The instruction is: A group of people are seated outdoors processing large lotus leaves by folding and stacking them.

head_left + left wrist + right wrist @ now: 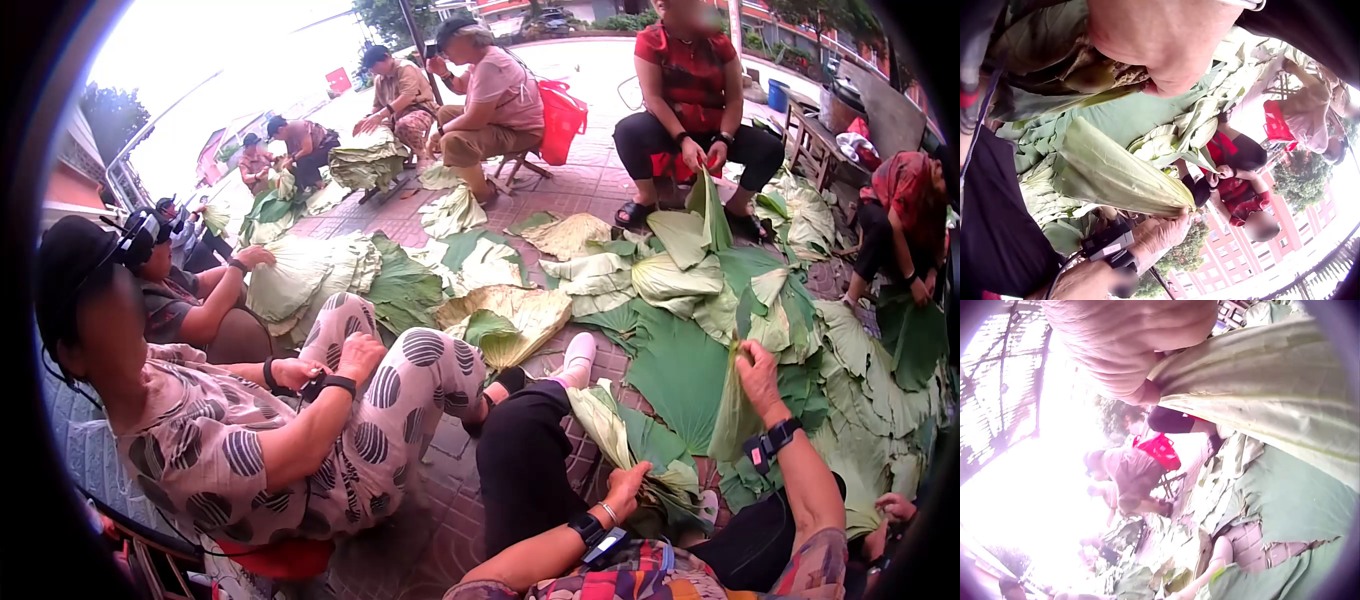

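My right hand (760,385) is raised at the right in the head view, pinching the gathered end of a folded pale green lotus leaf (736,418). That leaf (1266,387) fans out from the fingertips in the right wrist view. In the left wrist view it hangs as a long pleated wedge. Lower and nearer my lap, my left hand (626,490) grips a bundle of folded leaves (604,425). Browned, crumpled leaf ends (1079,75) show beside its fingers in the left wrist view; part of the grip is hidden behind the hand.
Large green leaves (680,370) overlap on the brick paving (440,500). A person in patterned clothes (300,440) sits close at my left. Across from me, a person in red (690,90) handles another leaf. Others sit behind, near a red bag (563,120).
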A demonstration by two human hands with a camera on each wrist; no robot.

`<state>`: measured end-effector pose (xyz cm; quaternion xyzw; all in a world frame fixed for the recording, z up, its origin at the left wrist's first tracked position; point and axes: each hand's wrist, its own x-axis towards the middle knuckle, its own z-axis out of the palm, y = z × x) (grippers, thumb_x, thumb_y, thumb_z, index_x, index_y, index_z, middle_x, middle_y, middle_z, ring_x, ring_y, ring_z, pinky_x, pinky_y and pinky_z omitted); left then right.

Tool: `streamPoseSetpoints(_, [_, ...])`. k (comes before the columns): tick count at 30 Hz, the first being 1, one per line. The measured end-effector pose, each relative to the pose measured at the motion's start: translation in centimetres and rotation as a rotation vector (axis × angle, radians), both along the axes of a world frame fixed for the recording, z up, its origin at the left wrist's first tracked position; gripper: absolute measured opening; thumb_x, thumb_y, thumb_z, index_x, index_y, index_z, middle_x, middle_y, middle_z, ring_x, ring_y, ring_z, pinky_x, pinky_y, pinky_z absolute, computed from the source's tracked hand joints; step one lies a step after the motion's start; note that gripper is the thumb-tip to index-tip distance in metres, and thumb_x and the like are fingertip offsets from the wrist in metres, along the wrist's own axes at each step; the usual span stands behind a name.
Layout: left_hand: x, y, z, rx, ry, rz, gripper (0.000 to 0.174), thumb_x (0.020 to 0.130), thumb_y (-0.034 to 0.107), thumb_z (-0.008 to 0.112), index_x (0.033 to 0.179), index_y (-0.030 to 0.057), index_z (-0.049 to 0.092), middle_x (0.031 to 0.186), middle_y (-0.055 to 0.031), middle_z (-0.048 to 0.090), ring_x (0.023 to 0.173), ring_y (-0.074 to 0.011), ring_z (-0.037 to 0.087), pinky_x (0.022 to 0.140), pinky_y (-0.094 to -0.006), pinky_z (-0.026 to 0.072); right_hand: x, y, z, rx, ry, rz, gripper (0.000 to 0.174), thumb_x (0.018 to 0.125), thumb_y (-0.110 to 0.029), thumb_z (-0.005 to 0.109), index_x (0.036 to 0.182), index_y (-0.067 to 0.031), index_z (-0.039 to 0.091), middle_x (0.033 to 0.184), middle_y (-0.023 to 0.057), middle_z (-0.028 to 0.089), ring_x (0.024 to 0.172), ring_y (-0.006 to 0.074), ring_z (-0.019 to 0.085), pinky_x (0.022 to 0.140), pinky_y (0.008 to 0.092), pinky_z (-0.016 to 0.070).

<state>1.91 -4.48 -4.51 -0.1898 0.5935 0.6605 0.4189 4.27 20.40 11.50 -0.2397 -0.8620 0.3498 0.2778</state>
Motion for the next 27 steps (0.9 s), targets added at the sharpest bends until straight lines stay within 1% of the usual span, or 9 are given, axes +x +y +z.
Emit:
streamPoseSetpoints(3, [-0.1,-0.1,1.7,0.049,-0.03,0.033,0.03,0.064,0.018,0.068,0.074,-0.0077,0.059,0.069,-0.0075,0.059,0.057,-0.0151,0.055,0.051,-0.0304,0.0439,0.4,-6.2,-0.1,-0.053,-0.015,0.251,0.024,0.069,-0.003,0.048,0.092,-0.0003,0.052,0.084,0.0179,0.06,0.078,0.0264,0.06,0.07,0.0318,0.0467])
streamPoseSetpoints(7, [-0.3,-0.1,2.6,0.078,-0.124,0.042,0.02,0.068,0.013,0.065,0.077,-0.0033,0.058,0.07,-0.0081,0.06,0.056,-0.0187,0.057,0.051,-0.0309,0.0468,3.2,-11.4,-6.7,-0.124,-0.266,0.666,0.041,0.068,-0.001,0.044,0.108,-0.0055,0.05,0.093,0.0202,0.058,0.088,0.0321,0.058,0.076,0.0349,0.0469])
streamPoseSetpoints(9, [0.0,-0.6,3.6,0.078,-0.117,0.081,0.02,0.068,0.013,0.065,0.078,-0.0028,0.058,0.07,-0.0081,0.06,0.056,-0.0191,0.057,0.051,-0.0312,0.0472,4.0,-12.7,-7.8,-0.104,-0.355,0.673,0.046,0.068,-0.002,0.044,0.112,-0.0075,0.049,0.096,0.0189,0.059,0.089,0.0327,0.058,0.078,0.0349,0.0463])
streamPoseSetpoints(13, [-0.4,-0.7,3.6,0.159,-0.208,0.077,0.02,0.068,0.013,0.065,0.081,-0.0015,0.057,0.072,-0.008,0.06,0.058,-0.0203,0.058,0.052,-0.0323,0.0486,3.0,-11.2,-9.1,-0.397,-0.4,0.77,0.045,0.066,0.0,0.045,0.11,-0.0034,0.051,0.097,0.0128,0.06,0.089,0.0172,0.057,0.08,0.0276,0.0443])
streamPoseSetpoints(18, [-0.7,-0.8,3.8,0.244,-0.236,0.081,0.028,0.067,0.022,0.07,0.078,-0.0014,0.058,0.074,-0.0072,0.059,0.061,-0.0174,0.058,0.054,-0.0307,0.0485,2.9,-11.4,-6.5,-0.36,-0.478,0.785,0.045,0.066,-0.003,0.048,0.111,-0.0028,0.051,0.098,0.0124,0.06,0.091,0.0174,0.057,0.082,0.0275,0.0431])
streamPoseSetpoints(20, [-0.9,-1.0,4.9,0.341,-0.304,0.106,0.039,0.065,0.032,0.074,0.081,-0.0004,0.058,0.076,-0.0071,0.06,0.063,-0.0166,0.058,0.056,-0.0306,0.0489,3.0,-11.6,-6.5,-0.349,-0.353,0.821,0.043,0.066,-0.003,0.048,0.109,-0.0027,0.053,0.097,0.0129,0.061,0.088,0.0182,0.058,0.081,0.0272,0.043])
streamPoseSetpoints(23, [-0.8,-1.0,4.5,0.154,-0.19,0.072,0.046,0.063,0.037,0.075,0.083,-0.0008,0.058,0.078,-0.0081,0.06,0.065,-0.0159,0.059,0.057,-0.0302,0.0492,3.5,-10.8,-9.6,-0.155,-0.382,0.884,0.045,0.066,-0.005,0.049,0.111,-0.003,0.052,0.099,0.0155,0.06,0.088,0.0216,0.058,0.082,0.0281,0.0431])
streamPoseSetpoints(25, [-0.6,-1.0,4.0,0.126,-0.212,0.07,0.037,0.068,0.031,0.073,0.084,0.0011,0.059,0.079,-0.0079,0.061,0.064,-0.0184,0.06,0.058,-0.0321,0.05,3.3,-10.8,-9.6,-0.153,-0.368,0.914,0.047,0.066,-0.006,0.05,0.112,-0.0047,0.052,0.1,0.017,0.059,0.089,0.0248,0.058,0.081,0.029,0.0438])
streamPoseSetpoints(27, [-0.3,-0.9,3.0,0.124,-0.159,0.08,0.034,0.068,0.026,0.073,0.084,-0.0015,0.058,0.079,-0.0083,0.061,0.065,-0.0183,0.06,0.058,-0.0323,0.0499,3.2,-10.6,-9.1,-0.279,-0.396,0.915,0.043,0.068,-0.01,0.055,0.111,-0.0071,0.055,0.099,0.0129,0.061,0.087,0.0195,0.058,0.08,0.0276,0.0441])
